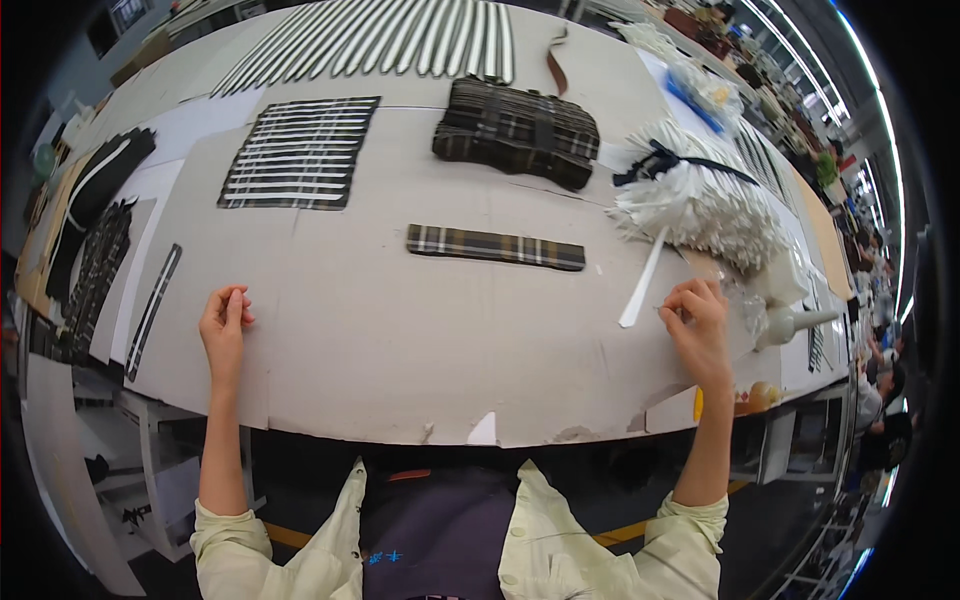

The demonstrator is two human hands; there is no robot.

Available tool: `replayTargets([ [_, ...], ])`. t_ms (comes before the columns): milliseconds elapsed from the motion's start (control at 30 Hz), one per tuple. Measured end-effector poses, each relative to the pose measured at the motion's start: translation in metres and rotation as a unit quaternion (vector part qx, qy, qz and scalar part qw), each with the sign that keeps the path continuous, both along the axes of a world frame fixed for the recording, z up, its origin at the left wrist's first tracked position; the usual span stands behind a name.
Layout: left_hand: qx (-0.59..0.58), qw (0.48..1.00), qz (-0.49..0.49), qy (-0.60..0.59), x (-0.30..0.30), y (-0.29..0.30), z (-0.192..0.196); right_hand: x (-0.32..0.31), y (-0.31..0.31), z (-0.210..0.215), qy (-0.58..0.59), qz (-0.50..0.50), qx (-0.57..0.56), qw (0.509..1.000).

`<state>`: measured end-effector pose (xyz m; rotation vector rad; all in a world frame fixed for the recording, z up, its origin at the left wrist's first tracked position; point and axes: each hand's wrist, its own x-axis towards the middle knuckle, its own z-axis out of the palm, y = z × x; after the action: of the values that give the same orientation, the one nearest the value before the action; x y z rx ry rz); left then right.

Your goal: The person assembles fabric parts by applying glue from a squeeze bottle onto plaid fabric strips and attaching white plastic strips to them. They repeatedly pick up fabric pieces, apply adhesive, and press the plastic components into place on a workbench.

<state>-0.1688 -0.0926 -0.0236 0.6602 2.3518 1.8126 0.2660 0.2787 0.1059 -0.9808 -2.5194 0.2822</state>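
Observation:
My left hand (225, 325) is held over the left side of the table, its fingers curled in and nothing showing in them. Close by to its left lies a narrow dark strip with a white middle (154, 310). On the right, my right hand (697, 325) has its thumb and fingers pinched together; whatever is between them is too small to make out. Just left of its fingertips, a single white strip (647, 280) sticks out from a big bundle of white strips (700, 200) tied with a dark band. A plaid fabric strip (495, 248) lies flat between my hands, touched by neither.
Farther back are a stack of dark plaid pieces (515, 130), a panel of laid-out strips (300, 153) and a row of long white-and-dark strips (380, 40). Dark fabric piles (95, 215) lie at far left. A white squeeze bottle (790, 326) lies right of my right hand.

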Motion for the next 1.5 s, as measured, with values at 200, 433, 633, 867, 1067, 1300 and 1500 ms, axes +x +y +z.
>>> replayTargets([
  [200,0.005,1.000,0.028,-0.003,0.000,-0.021,0.002,0.010,-0.003,0.041,-0.088,0.050,0.075,0.992],
  [433,-0.005,0.999,0.031,-0.011,-0.017,-0.019,0.002,-0.035,-0.008,0.025,0.062,-0.019,-0.219,0.973],
  [633,0.019,0.998,0.019,0.051,-0.057,-0.018,0.004,-0.206,-0.057,-0.003,0.076,0.172,-0.255,0.949],
  [867,-0.079,0.968,0.094,0.219,-0.131,-0.035,0.007,-0.426,-0.132,-0.004,0.075,0.374,-0.036,0.924],
  [1067,-0.119,0.938,0.032,0.324,-0.177,0.009,-0.007,-0.535,-0.144,-0.009,0.038,0.448,0.438,0.779],
  [1300,-0.143,0.914,0.001,0.379,-0.188,0.034,-0.028,-0.579,-0.148,-0.057,-0.001,0.554,0.365,0.748],
  [1500,-0.192,0.901,-0.021,0.389,-0.191,0.036,-0.033,-0.594,-0.146,-0.075,-0.046,0.542,0.217,0.810],
])
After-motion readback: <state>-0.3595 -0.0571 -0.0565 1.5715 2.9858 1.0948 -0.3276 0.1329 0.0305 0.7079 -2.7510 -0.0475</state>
